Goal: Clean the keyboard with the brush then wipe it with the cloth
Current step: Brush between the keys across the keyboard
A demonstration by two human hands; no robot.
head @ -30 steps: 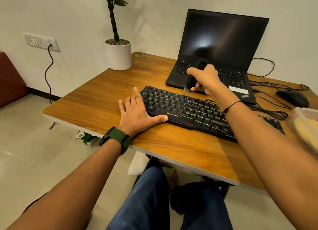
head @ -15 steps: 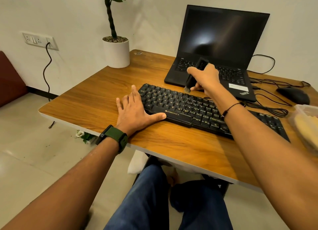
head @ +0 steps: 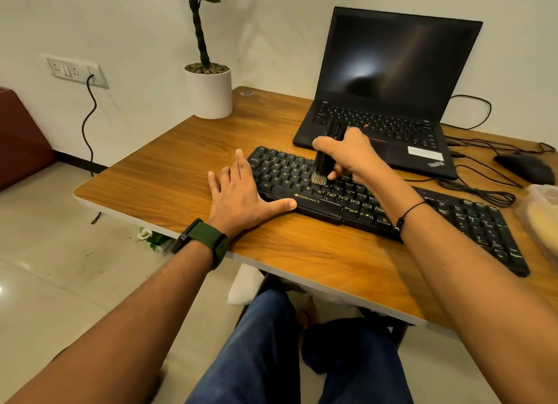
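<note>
Black, the keyboard lies on the wooden table before the laptop. The right hand grips the brush, bristles seemingly touching the middle keys. The left hand, fingers spread flat, rests against the keyboard's left end.

We see keyboard on table, laptop just behind it; left hand flat on table at keyboard's left end, right hand over its left half with brush bristles-down on keys; potted plant far-left corner, mouse right of laptop
</note>
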